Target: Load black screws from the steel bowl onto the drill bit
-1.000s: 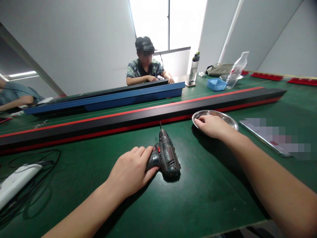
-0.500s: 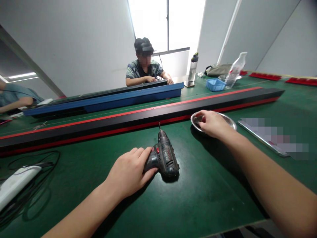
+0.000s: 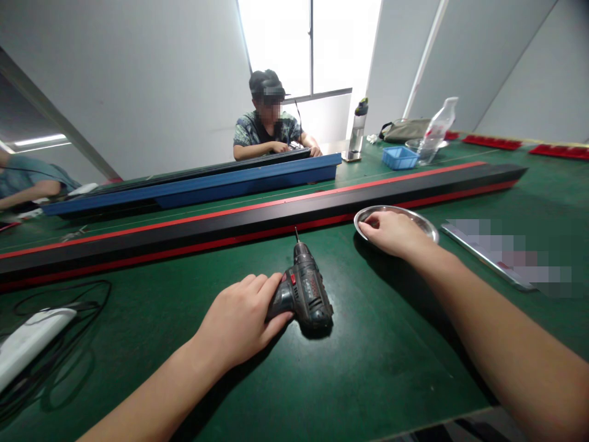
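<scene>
My left hand [image 3: 243, 316] is wrapped round the handle of a black cordless drill [image 3: 311, 291], which lies on its side on the green table. The drill's thin bit points away from me, towards a long black bar with red edges [image 3: 257, 215]. At the right, my right hand [image 3: 391, 232] reaches into a shallow metal bowl [image 3: 426, 226]. Its fingers are drawn together inside the near part of the rim, and whatever they pinch, if anything, is hidden. What lies in the bowl cannot be made out.
Across the table [image 3: 368, 368] a person sits behind a long blue bar [image 3: 248, 180]. A small blue basket [image 3: 400, 158], a clear plastic bottle [image 3: 437, 132] and a drinking bottle [image 3: 358, 130] stand far right. Cables surround a white power strip [image 3: 37, 337] at left.
The fingers of my right hand have drawn closer together and shifted slightly left in the bowl. My left hand and the drill have stayed still.
</scene>
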`<state>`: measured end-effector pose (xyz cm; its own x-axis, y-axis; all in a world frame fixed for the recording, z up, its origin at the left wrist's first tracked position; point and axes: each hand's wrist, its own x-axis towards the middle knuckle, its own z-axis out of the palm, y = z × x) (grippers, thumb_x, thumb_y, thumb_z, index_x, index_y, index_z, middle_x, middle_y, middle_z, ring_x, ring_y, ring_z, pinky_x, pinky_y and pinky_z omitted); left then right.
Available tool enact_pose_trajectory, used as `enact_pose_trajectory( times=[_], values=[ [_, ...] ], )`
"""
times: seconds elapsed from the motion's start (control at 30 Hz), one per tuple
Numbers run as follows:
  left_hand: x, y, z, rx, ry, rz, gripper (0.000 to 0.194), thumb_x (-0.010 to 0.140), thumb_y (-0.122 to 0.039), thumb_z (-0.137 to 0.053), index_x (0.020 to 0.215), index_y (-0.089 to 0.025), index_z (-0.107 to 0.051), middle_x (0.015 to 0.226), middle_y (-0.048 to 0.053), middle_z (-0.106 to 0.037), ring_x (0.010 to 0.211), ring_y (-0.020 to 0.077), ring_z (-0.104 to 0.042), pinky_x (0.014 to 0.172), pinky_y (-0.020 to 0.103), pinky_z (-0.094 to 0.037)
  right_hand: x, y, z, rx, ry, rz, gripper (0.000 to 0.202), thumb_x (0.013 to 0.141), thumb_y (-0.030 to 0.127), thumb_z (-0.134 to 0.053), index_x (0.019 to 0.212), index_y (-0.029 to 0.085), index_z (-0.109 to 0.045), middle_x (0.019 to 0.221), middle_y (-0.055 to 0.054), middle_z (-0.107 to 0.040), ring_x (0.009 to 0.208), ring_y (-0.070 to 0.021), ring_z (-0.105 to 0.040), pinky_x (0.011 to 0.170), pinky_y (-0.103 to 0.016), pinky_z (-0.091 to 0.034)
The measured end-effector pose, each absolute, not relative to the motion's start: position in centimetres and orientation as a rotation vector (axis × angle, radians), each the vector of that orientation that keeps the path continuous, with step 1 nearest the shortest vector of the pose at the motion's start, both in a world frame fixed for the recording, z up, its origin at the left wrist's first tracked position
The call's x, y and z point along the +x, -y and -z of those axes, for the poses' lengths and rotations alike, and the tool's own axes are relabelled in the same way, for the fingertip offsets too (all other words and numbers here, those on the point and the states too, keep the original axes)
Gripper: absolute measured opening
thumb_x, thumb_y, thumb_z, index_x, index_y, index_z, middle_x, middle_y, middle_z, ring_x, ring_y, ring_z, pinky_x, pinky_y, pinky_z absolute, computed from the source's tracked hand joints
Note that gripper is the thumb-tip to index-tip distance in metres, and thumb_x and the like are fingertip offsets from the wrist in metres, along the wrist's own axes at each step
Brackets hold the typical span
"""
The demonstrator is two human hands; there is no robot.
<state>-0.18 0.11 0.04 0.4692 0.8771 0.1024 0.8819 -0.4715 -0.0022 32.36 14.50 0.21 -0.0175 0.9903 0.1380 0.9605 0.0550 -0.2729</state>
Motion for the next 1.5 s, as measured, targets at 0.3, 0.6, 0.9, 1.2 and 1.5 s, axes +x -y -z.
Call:
enact_pose_trajectory(
  times=[0.3,0.6,0.9,1.2,1.5],
  values=[
    [-0.2,-0.2,0.2,-2.633,1.559,0.134,0.048,0.099,-0.045,-0.059,0.14,-0.019,-0.052,0.115,0.01,-0.07,0.1,0.0294,-0.065,0.084,0.043,-0.054,32.3,-14.8,-0.3,-2.002,2.164,-0.175,0.047,0.1,0.048,-0.044,0.097,0.019,-0.08,0.106,-0.014,-0.079,0.084,-0.0276,-0.072,0.076,-0.035,-0.048],
    [-0.3,-0.1,0.2,-2.636,1.563,0.129,0.048,0.1,-0.045,-0.058,0.14,-0.021,-0.051,0.115,0.01,-0.07,0.1,0.0286,-0.065,0.084,0.042,-0.053,32.4,-15.0,0.2,-1.987,2.036,-0.159,0.035,0.095,0.038,-0.054,0.116,0.018,-0.075,0.114,-0.016,-0.078,0.102,-0.0314,-0.072,0.088,-0.037,-0.051],
    [-0.3,-0.2,0.1,-2.642,1.55,0.13,0.048,0.1,-0.046,-0.057,0.14,-0.019,-0.052,0.114,0.01,-0.07,0.1,0.0293,-0.065,0.083,0.043,-0.054,33.1,-15.0,0.6,-1.864,1.94,-0.216,0.042,0.079,0.022,-0.069,0.121,0.019,-0.071,0.093,-0.007,-0.078,0.08,-0.0228,-0.071,0.071,-0.03,-0.05],
    [-0.4,-0.2,0.2,-2.642,1.541,0.118,0.05,0.101,-0.046,-0.057,0.141,-0.018,-0.051,0.114,0.011,-0.07,0.1,0.0295,-0.065,0.084,0.043,-0.055,32.3,-14.2,-0.5,-1.871,1.943,-0.198,0.018,0.078,0.022,-0.073,0.094,0.021,-0.081,0.088,-0.005,-0.08,0.078,-0.022,-0.072,0.068,-0.029,-0.049],
    [-0.5,-0.2,0.1,-2.654,1.519,0.112,0.05,0.101,-0.047,-0.057,0.142,-0.018,-0.05,0.113,0.01,-0.069,0.099,0.0295,-0.065,0.083,0.044,-0.055,32.0,-13.9,-0.7,-1.869,1.941,-0.002,0.022,0.09,0.031,-0.064,0.1,0.022,-0.082,0.096,-0.01,-0.081,0.09,-0.0278,-0.075,0.085,-0.035,-0.054]
  ],
)
